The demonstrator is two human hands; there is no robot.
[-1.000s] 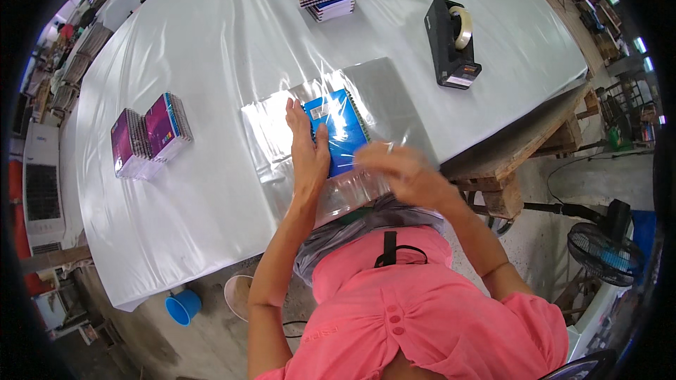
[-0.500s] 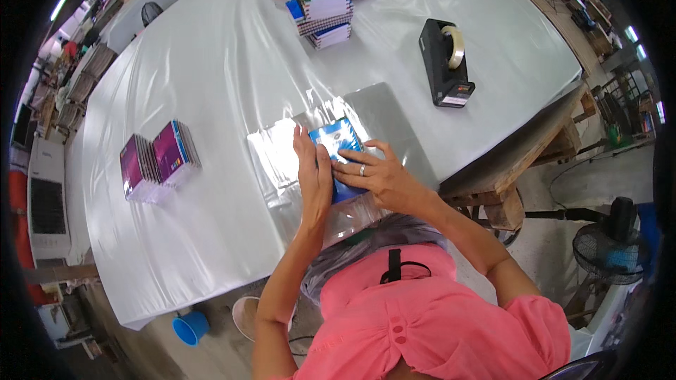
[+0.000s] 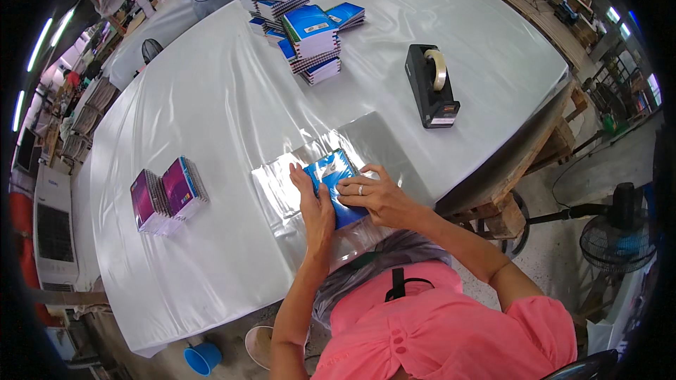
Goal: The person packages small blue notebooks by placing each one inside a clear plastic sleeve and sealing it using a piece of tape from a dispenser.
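Note:
A small blue notebook (image 3: pixel 329 167) lies at the near side of the table on sheets of clear plastic film (image 3: pixel 373 142). My left hand (image 3: pixel 315 210) rests along the notebook's left edge, its fingers stretched out and the thumb over the cover. From the right, my right hand (image 3: pixel 380 199), with a ring on one finger, lays its spread fingers on the cover. The palms and part of the notebook's lower half are hidden from sight. Glare on the cover and film makes it hard to tell whether film covers the notebook.
Stacks of blue spiral notebooks (image 3: pixel 310 24) stand at the far side of the white-covered table (image 3: pixel 211 267). Two piles of purple notebooks (image 3: pixel 182 186) sit at the left. A black tape dispenser (image 3: pixel 427 91) is at the right. On the floor are a blue bucket (image 3: pixel 203 358) and, rightward, a fan (image 3: pixel 614 239).
The whole view has shifted, so the table and its things appear lower. Both hands stay on the notebook, the right fingers slightly more drawn together on the cover.

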